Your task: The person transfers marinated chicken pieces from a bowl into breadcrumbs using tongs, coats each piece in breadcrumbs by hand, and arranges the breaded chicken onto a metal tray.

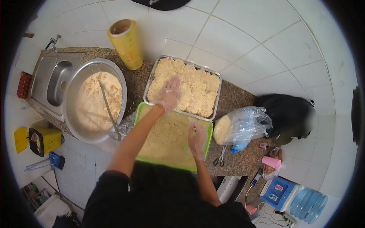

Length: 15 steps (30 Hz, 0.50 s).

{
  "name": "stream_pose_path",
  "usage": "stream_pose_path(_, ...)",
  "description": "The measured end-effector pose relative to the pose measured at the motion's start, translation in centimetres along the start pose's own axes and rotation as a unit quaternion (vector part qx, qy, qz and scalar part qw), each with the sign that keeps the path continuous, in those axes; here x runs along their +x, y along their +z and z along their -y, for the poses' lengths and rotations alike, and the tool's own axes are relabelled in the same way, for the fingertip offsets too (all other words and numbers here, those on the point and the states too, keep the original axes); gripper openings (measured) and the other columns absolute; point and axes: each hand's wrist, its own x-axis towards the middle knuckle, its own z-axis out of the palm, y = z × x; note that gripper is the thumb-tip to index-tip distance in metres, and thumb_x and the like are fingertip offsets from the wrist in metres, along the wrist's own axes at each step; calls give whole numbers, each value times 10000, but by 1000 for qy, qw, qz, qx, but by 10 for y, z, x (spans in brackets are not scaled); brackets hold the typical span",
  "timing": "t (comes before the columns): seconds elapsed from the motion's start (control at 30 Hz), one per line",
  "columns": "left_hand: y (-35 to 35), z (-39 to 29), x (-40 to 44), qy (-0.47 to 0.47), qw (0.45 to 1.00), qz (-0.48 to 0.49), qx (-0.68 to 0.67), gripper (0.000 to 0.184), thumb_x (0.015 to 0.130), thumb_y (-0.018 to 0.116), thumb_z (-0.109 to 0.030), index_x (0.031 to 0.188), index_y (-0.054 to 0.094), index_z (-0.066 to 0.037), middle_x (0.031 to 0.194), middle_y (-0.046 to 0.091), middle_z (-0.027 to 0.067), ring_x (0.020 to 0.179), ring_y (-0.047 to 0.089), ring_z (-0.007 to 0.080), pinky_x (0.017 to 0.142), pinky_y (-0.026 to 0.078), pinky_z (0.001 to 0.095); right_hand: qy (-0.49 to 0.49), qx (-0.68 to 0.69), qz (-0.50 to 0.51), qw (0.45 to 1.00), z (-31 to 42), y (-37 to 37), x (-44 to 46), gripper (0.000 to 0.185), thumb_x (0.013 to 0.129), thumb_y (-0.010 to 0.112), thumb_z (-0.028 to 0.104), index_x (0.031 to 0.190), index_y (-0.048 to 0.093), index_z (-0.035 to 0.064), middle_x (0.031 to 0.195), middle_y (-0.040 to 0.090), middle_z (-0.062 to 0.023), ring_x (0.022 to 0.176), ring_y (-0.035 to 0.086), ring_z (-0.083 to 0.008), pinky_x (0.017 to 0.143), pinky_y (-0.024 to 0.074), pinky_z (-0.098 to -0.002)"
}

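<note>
My left hand (171, 94), in a clear plastic glove, lies flat with fingers stretched out on breaded pieces (199, 89) that fill a metal tray (217, 99). Its forearm crosses a green tray (208, 146) spread with breadcrumbs (163, 133). Over the right side of those crumbs is my right hand (196, 140), also gloved. Its fingers are loosely bent with a gap between them, and I see nothing held. On the left, a large metal bowl (72, 117) contains pieces in a creamy liquid (100, 91), with a long-handled utensil (108, 106) leaning in it.
A yellow roll of wrap (127, 45) stands behind the bowl, near a sink (57, 81). To the right are a plastic bag of crumbs (224, 129), scissors (219, 159), a black bag (287, 117) and a pink cup (271, 162). A water dispenser (279, 192) is at lower right.
</note>
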Motion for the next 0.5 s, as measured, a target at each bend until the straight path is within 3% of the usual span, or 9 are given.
stream_pose_path(0.1,-59,-22,24,-59,976,210,-15,621,1073,396,-280,1617,274,-6,1686,294,192,1580,236,328,1306,160,436,5,-13,-30,999,-14,5,-34,166,969,692,93,1123,711,34,1038,736,-170,971,710,-321,889,553,-401)
stream_pose_path(0.23,-66,-37,39,-54,990,117,-55,676,1069,434,-293,1645,204,-24,1713,214,197,1602,167,316,1310,140,429,-17,-29,-3,999,-10,22,-34,234,940,705,76,1171,699,44,1155,712,-202,1072,677,-373,938,541,-439)
stream_pose_path(0.33,-20,-24,33,-22,997,69,-28,695,1062,462,-296,1654,193,-51,1724,190,176,1608,141,312,1312,129,424,-100,43,61,992,3,37,-12,257,919,695,66,1176,696,55,1110,709,-202,1014,663,-405,903,543,-463)
stream_pose_path(0.4,-27,-26,29,-13,998,54,-25,701,1062,468,-299,1657,186,-60,1726,186,164,1610,131,309,1314,116,420,-162,-34,89,982,3,51,-1,256,917,685,74,1173,699,67,1045,712,-183,958,660,-397,868,539,-474)
stream_pose_path(0.5,-33,-23,23,2,998,-11,-66,661,1047,485,-235,1652,243,-121,1672,313,200,1577,244,338,1296,217,432,-165,-43,158,972,-24,60,-8,252,921,668,89,1171,698,74,978,708,-176,907,650,-391,835,532,-488)
